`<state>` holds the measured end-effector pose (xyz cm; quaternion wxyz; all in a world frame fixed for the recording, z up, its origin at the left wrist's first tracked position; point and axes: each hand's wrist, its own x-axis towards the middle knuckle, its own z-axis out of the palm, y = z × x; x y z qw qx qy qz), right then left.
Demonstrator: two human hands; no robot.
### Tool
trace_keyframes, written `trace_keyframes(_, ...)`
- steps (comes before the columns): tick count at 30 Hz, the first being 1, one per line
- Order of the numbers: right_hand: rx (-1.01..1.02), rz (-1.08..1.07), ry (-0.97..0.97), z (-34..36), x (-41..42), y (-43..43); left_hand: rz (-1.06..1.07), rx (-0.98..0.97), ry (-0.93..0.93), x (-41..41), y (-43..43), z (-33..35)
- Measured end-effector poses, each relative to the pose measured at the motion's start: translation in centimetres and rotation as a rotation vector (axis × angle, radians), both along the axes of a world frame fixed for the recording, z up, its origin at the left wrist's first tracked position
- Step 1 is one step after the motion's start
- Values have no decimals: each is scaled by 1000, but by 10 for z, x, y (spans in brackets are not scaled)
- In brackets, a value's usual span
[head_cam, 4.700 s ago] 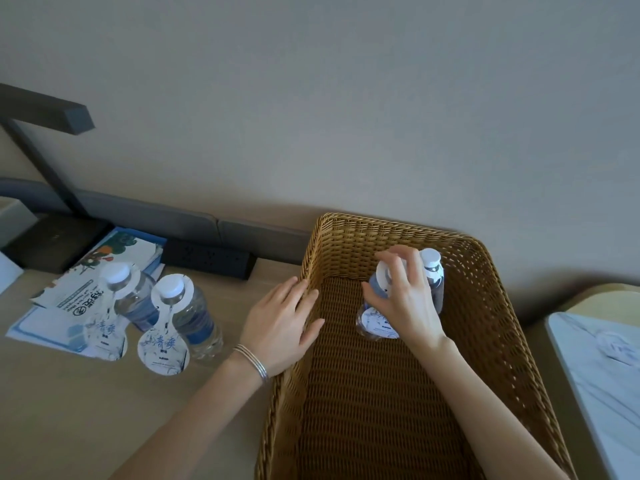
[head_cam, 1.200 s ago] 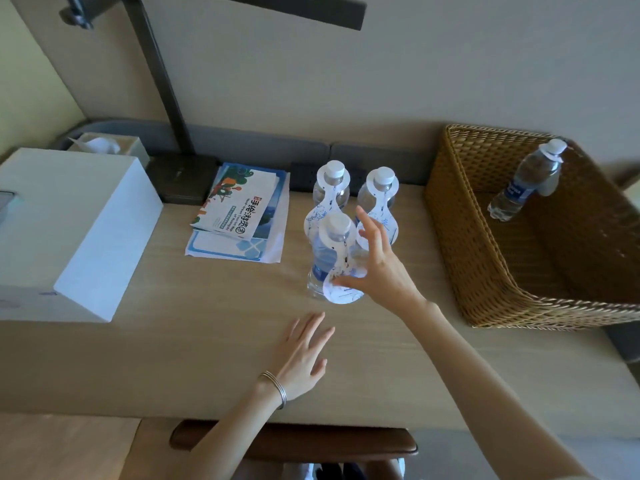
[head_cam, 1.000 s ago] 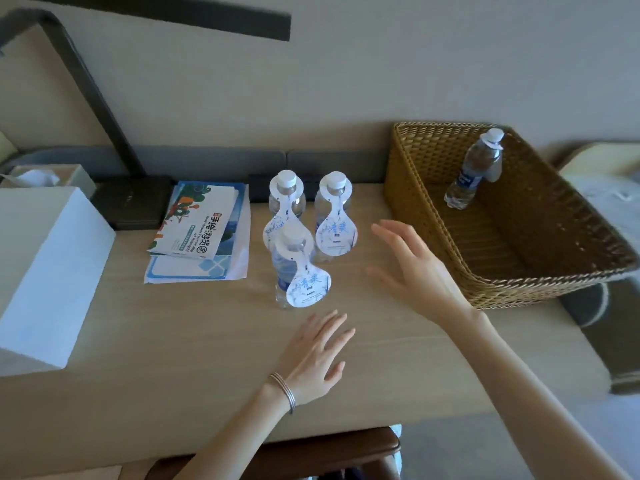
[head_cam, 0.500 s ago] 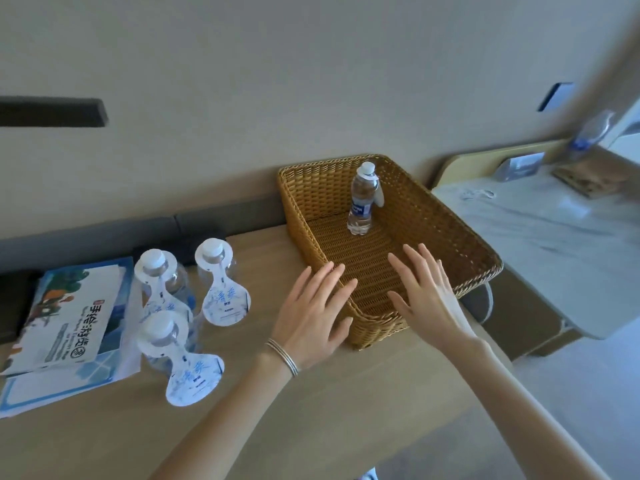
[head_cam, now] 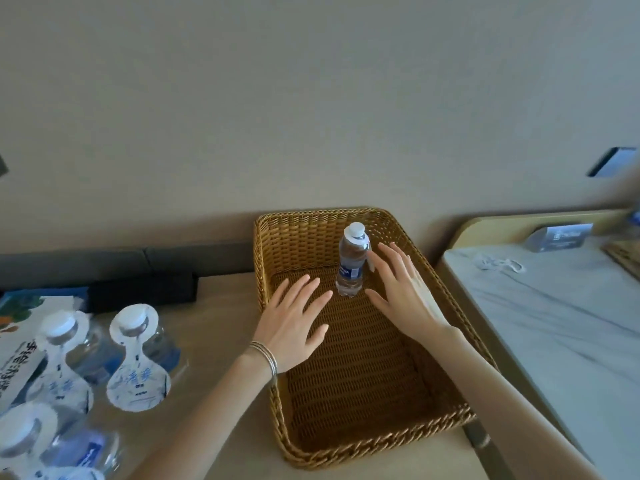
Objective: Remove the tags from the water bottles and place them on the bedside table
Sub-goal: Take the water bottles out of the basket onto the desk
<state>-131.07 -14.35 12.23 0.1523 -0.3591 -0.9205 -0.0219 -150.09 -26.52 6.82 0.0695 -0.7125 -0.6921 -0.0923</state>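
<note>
While both my arms reach over the wicker basket (head_cam: 264,261), neither grip holds anything. My left grip (head_cam: 294,327) hangs flat above the basket's left side with its fingers straight and spread, and thin bangles (head_cam: 266,356) circle that wrist. My right grip (head_cam: 405,299) is apart too, palm down and fingers fanned. Its fingertips (head_cam: 382,247) are just beside the lone water bottle (head_cam: 350,268), and I cannot tell whether they touch it. That bottle stands upright on the basket floor near the far wall, between my two grips. It has a white cap, a blue label and a white collar round its neck.

The basket sits on the wooden tabletop (head_cam: 221,306). Three more bottles stand to its left on the same tabletop, each with a white gourd-shaped tag hanging from its neck. One (head_cam: 138,355) is nearest the basket, one (head_cam: 64,362) is just beside it to the left, and one (head_cam: 38,445) is blurred at the lower left corner. A printed booklet (head_cam: 17,344) lies at the left edge, and a dark power strip (head_cam: 142,289) runs along the wall behind. To the right of the basket lies a pale marbled top (head_cam: 554,323).
</note>
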Motion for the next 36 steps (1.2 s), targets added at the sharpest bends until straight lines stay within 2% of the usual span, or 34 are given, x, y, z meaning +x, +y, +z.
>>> trace_keyframes(8, -218, 98, 138, -26, -43, 103, 175, -38, 11, -8, 34, -19)
trace_keyframes(14, -332, 196, 247, -50, -67, 136, 212, -21, 45, -7, 35, -21)
trace_keyframes(19, -359, 274, 373, -67, -73, 137, 239, -47, 19, -7, 35, -24)
trace_keyframes(26, -272, 355, 394, -66, -69, 122, 245, -33, 15, -6, 33, -17)
trace_keyframes(31, -397, 305, 464, -31, -58, 99, 213, 20, -3, -2, 24, -6)
trace_keyframes(36, -338, 333, 520, 24, -55, 60, 206, 76, -10, -2, 4, 19)
